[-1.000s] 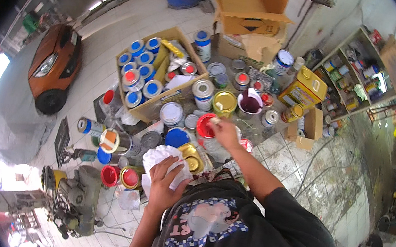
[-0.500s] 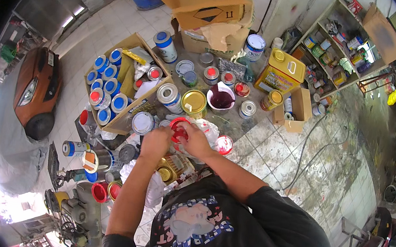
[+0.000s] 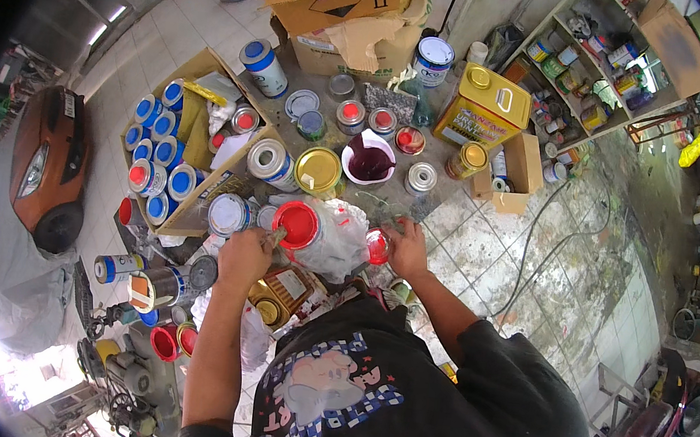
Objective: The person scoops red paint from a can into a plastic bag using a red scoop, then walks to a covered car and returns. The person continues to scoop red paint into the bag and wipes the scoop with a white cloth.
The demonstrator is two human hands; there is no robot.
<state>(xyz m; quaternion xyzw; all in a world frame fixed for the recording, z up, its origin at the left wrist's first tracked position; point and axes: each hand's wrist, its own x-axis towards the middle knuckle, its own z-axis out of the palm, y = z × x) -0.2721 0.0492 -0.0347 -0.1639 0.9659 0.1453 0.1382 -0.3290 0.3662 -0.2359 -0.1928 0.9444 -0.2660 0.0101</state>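
Note:
An uncovered can of bright red paint stands before me, wrapped in a translucent plastic bag. At its left rim is my left hand, fingers pinched round something small and brownish that I cannot make out. To the right of the bag, my right hand has its thumb and fingers at the edge of a round, red-smeared lid, which still lies low. Behind the red can sits a tin with a gold lid. Beside that tin, a white tub holds dark maroon paint.
At the left, a cardboard box holds several blue-capped cans. A yellow rectangular tin and a small open carton stand to the right. Large cardboard boxes rise at the back. A dark cable crosses the stained tiles.
My right hand has left the red paint can and moved right to the red-smeared lid. My left hand stays by the can's left rim. The whole view has shifted slightly.

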